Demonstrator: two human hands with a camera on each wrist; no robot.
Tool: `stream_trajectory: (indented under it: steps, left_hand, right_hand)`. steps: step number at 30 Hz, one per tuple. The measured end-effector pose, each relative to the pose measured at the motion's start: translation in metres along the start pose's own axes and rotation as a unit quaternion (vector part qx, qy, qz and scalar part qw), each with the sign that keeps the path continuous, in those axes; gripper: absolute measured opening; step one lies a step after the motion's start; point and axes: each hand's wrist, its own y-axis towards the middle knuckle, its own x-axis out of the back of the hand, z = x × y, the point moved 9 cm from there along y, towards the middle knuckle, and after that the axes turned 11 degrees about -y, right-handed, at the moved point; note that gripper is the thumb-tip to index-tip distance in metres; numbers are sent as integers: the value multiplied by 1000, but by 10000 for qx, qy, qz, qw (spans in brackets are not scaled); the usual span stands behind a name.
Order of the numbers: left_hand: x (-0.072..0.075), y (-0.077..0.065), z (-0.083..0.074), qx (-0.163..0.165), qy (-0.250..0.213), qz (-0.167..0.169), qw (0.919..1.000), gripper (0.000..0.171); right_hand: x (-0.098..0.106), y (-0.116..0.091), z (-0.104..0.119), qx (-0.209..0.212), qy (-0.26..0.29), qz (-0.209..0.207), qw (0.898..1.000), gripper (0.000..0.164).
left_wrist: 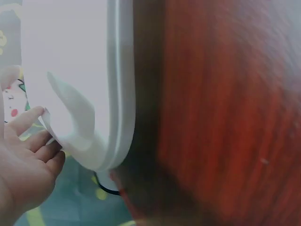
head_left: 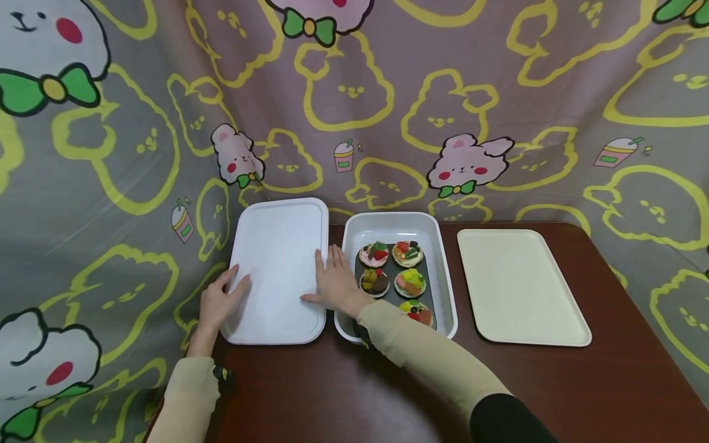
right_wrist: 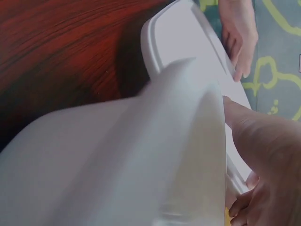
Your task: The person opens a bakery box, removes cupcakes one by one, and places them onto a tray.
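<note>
While two beige sleeves (head_left: 191, 391) reached in from the near side, the right one crossing above part of the middle tray, a dark red-brown surface (head_left: 332, 394) spread beneath them. The left hand (head_left: 217, 304) touched the left rim of a white panel (head_left: 277, 264), its grip wide, with the thumb spread away and the fingers loosely bent at the edge. The right hand (head_left: 339, 286) was at the panel's right rim, its grip also wide, fingers pointing far and thumb stretched left over the panel. That white panel lay at the left of the surface, close to the curtain. Just right of it, the white middle tray (head_left: 447, 301) held a dark sheet (head_left: 392, 267) bearing fruit-topped tarts (head_left: 410, 282); five showed, the nearest partly hidden by the right sleeve. Farther right lay a cream tray (head_left: 520, 286). At the far side hung a curtain (head_left: 388, 147) printed with cartoon rabbits.
</note>
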Motion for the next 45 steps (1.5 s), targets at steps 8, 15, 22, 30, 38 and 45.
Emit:
stream_trajectory:
  steps: [8, 15, 22, 30, 38, 45]
  left_hand:
    - [-13, 6, 17, 213, -7, 407, 9989, 90]
    - [-30, 9, 26, 122, 48, 740, 9972, 90]
    - [-41, 10, 32, 84, 181, 846, 9962, 93]
    - [-48, 7, 29, -68, 500, 1061, 9931, 94]
    - [-53, 7, 28, -165, 617, 1183, 9909, 94]
    - [-52, 4, 27, -318, 608, 1182, 9906, 101]
  right_hand:
    - [-15, 4, 4, 282, -220, 703, 9969, 123]
    - [-20, 5, 11, 621, -1031, 1060, 9871, 125]
    - [-22, 4, 15, 858, -1426, 1422, 9757, 119]
    - [-30, 6, 17, 960, -1719, 1739, 9649, 96]
    - [-30, 9, 17, 903, -1688, 1842, 9641, 86]
    - [-18, 14, 14, 666, -948, 1292, 9848, 52]
